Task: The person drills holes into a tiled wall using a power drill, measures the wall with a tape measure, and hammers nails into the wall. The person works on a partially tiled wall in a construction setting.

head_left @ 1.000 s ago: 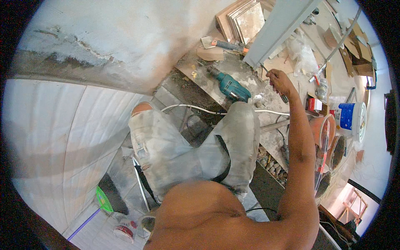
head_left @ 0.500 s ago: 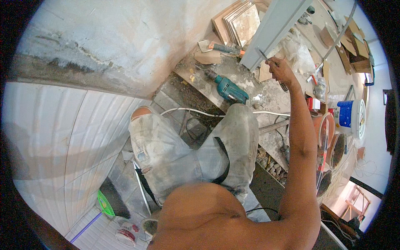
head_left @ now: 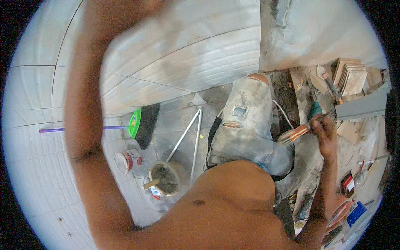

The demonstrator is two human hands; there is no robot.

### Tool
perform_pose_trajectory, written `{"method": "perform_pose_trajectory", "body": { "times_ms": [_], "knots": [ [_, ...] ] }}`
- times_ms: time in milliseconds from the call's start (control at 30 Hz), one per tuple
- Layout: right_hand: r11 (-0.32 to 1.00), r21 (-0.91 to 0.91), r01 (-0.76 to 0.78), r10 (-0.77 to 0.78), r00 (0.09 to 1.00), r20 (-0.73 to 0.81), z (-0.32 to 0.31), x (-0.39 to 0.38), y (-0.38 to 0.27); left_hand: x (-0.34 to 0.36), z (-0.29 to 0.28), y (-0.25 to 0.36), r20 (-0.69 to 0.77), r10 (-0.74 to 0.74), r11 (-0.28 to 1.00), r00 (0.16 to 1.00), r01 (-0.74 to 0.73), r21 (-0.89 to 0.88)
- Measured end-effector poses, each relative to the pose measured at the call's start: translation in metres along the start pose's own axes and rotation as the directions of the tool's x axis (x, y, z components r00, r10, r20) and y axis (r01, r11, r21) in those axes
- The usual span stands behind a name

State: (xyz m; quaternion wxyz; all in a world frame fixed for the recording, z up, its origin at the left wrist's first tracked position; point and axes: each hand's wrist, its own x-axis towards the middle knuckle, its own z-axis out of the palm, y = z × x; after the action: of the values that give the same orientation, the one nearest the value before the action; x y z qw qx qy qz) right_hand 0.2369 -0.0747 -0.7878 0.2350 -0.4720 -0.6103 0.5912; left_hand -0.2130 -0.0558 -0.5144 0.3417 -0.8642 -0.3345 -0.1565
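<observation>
My right hand (head_left: 326, 134) is closed around a hand tool (head_left: 295, 133) with an orange striped handle and a thin shaft. The tool is blurred and its exact kind is unclear. Its handle points down toward my thigh. Beyond that hand lie a teal power drill (head_left: 315, 109) and a hammer (head_left: 332, 86) with an orange-and-grey handle. At the top edge, my left hand (head_left: 139, 9) is raised before the white tiled wall (head_left: 175, 46), smeared and partly cut off. I cannot make out its fingers or whether it touches the wall.
A broom (head_left: 134, 123) with a green head and purple handle lies at the left. Nearby stand a bucket (head_left: 177, 177) of grey mix and a red-and-white tub (head_left: 123, 162). Bent white piping (head_left: 196, 143) lies beside my leg. Stacked tiles (head_left: 351, 78) and a grey board (head_left: 362, 107) are at right.
The view has swung left toward the tiled wall. My left arm has come into view, raised. My right hand has drawn in nearer my knee, still holding the tool.
</observation>
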Motion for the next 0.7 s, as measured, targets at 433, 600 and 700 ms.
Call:
{"method": "perform_pose_trajectory", "body": {
  "times_ms": [433,600,700],
  "knots": [
    [0.920,0.377,-0.104,0.219,0.935,-0.277,-0.053,-0.016,0.044,-0.194,0.104,0.227,0.736,-0.488,0.232,0.469,0.883,-0.409],
    [0.868,-0.237,-0.436,0.317,0.855,-0.410,-0.127,-0.017,0.126,-0.242,0.085,0.203,0.666,-0.640,0.250,0.383,0.923,-0.291],
    [0.792,-0.407,-0.455,0.282,0.864,-0.417,-0.139,-0.026,0.205,-0.255,0.091,0.182,0.581,-0.674,0.329,0.457,0.889,-0.319]
  ]
}}
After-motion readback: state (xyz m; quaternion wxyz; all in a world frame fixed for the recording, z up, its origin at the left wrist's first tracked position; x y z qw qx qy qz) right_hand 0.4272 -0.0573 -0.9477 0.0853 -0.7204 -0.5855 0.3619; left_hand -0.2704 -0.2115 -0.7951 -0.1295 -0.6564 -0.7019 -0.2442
